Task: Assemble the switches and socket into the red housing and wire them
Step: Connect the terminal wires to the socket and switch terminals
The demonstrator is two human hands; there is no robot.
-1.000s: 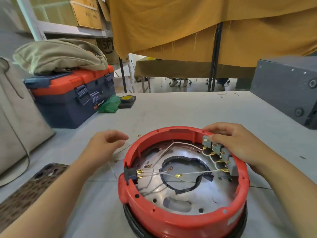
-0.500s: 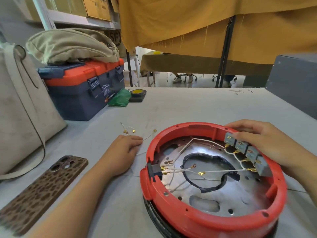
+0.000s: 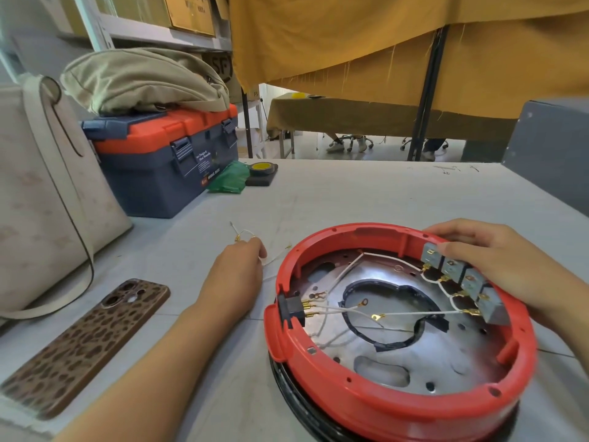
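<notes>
Bright, even daylight; glare whitens the metal plate (image 3: 376,279) inside the housing; shadows stay soft, and wide-angle distortion bends the edges.

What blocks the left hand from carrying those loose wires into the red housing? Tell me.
Nothing visible. The left hand rests on the loose wires on the table, beside the red housing; only its low rim lies between.
</notes>
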